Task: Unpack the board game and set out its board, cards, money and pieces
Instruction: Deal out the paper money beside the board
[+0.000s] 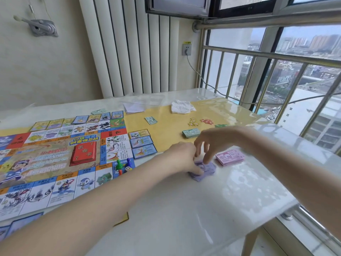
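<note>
I see both hands meeting over a small stack of purple paper money (203,170) lying on the glossy white table (184,218), at about three o'clock from the game board (55,163). The left hand (184,157) curls over the stack's near edge and grips it. The right hand (208,143) arches above with fingers pointing down; its fingertips seem to pinch the notes, though motion blur makes this uncertain. Just beside, at two o'clock from the purple notes, lies a neat pink stack of bills (229,157). Farther away at twelve o'clock sits a green stack of bills (191,133) on the yellow mat. The flat, colourful board carries a red card deck (84,153) at its centre and plastic pawns with a die (122,166) on its right corner. A crumpled white cloth (181,106) lies beyond.
</note>
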`<state>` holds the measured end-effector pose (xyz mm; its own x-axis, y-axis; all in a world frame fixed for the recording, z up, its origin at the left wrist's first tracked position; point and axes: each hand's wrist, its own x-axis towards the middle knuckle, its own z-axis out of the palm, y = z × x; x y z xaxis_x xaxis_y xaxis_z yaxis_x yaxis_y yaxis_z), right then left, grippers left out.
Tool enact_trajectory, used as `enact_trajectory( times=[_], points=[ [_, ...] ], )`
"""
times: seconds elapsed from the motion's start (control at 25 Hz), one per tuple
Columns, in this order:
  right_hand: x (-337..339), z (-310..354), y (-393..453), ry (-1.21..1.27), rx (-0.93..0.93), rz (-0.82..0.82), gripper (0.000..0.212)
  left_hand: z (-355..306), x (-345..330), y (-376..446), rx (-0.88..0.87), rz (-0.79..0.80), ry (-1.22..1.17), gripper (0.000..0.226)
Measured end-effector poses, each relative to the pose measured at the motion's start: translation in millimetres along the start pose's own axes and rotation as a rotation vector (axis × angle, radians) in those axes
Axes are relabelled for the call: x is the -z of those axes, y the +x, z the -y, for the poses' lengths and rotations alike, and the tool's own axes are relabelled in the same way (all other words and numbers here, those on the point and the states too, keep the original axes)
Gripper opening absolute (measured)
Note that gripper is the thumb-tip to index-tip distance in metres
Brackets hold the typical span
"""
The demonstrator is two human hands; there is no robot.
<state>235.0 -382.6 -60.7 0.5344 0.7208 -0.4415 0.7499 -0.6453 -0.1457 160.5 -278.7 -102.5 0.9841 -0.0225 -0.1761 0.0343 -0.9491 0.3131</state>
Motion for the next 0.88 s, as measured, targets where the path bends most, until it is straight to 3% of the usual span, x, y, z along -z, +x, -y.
enact_trajectory(
  times=[0.12,0.28,0.64,0.76,0.8,0.88],
  points=[
    [-15,12,-7,-0.141,-0.034,-0.018,0.041,-5,-5,-3,0.009,-0.025,-0.017,0.034],
    [-23,12,-5,-0.16,-0.03,0.004,0.033,-6,-8,-7,0.059,0.031,-0.098,0.021],
    [-20,13,-4,-0.092,-0.073,0.055,0.046,-3,-15,-20,0.022,-0.105,-0.23,0.036],
    [-17,20,-2,-0.118,-0.096,0.109,0.04,5,-11,-21,0.05,-0.09,-0.254,0.041],
    [-15,21,-2,-0.117,-0.096,0.116,0.029,9,-7,-21,0.073,-0.112,-0.319,0.041],
    [-8,20,1,-0.009,-0.066,0.023,0.012,24,6,-21,0.143,-0.225,-0.692,0.039]
  ],
)
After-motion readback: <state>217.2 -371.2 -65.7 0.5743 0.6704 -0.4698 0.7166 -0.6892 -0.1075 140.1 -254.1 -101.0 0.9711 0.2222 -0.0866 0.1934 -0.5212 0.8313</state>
